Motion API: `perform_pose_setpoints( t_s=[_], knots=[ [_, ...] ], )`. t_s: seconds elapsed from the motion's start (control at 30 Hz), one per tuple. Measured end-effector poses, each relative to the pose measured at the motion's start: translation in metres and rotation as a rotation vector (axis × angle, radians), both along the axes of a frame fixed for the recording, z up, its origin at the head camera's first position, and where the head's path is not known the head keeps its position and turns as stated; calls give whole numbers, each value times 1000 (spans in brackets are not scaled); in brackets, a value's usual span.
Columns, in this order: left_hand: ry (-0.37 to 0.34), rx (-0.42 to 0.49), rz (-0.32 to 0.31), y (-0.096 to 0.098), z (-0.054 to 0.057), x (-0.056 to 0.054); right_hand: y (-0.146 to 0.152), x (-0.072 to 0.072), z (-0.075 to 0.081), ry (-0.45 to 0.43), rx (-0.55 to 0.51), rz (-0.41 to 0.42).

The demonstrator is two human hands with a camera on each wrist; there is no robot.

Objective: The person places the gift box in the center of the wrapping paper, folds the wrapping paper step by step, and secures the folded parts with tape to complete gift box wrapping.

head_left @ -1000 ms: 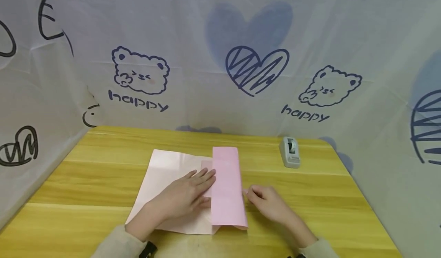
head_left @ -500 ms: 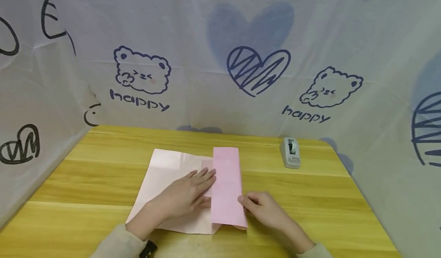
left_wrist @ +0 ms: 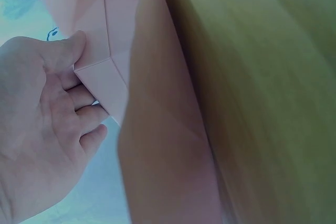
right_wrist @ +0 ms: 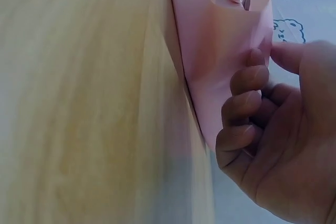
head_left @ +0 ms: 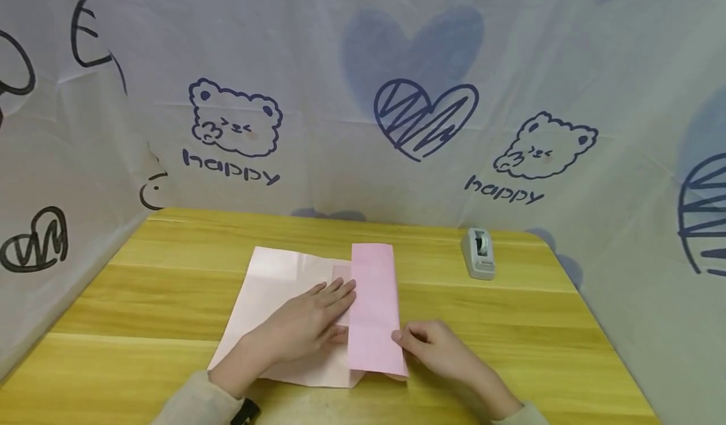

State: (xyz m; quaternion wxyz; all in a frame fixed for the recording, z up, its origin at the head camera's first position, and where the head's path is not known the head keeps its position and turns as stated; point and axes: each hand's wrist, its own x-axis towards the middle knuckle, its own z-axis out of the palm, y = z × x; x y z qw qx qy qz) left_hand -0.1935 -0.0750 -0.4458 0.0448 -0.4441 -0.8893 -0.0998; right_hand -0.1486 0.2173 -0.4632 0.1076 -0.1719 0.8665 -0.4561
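Note:
A pink paper sheet [head_left: 286, 267] lies on the table in the head view, its right side folded over into a deeper pink flap [head_left: 373, 308]. My left hand [head_left: 306, 321] rests on the paper with its fingers straight, fingertips at the flap's left edge. Creased layers [left_wrist: 107, 35] of the paper show beside the left thumb in the left wrist view. At the flap's right edge, my right hand [head_left: 439, 349] pinches the fold between thumb and index finger. The other right fingers [right_wrist: 241, 103] are curled, close to the paper in the right wrist view.
A grey tape dispenser [head_left: 478, 253] stands at the back right of the yellow wooden table [head_left: 142, 305]. Behind and at the sides hangs a white cloth [head_left: 329, 53] printed with hearts and bears.
My right hand has moved slightly left and toward me, from just off the flap's right edge onto the edge, where it now pinches it. The left hand stays in place.

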Motion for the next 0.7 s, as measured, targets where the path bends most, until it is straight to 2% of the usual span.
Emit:
perform_pose_setpoints(
  t_s=[0.1,0.3,0.43,0.57,0.7],
  knots=[
    [-6,5,-1,0,0,0,2,0,0,3,12,23],
    [-14,13,-6,0,0,0,2,1,1,-39,-33,36],
    [-12,10,-7,1,1,0,3,1,3,-12,-7,52],
    [-24,8,0,1,2,1,3,2,5,-7,40,105],
    [-40,6,5,1,2,2,4,3,5,-61,4,163]
  ],
)
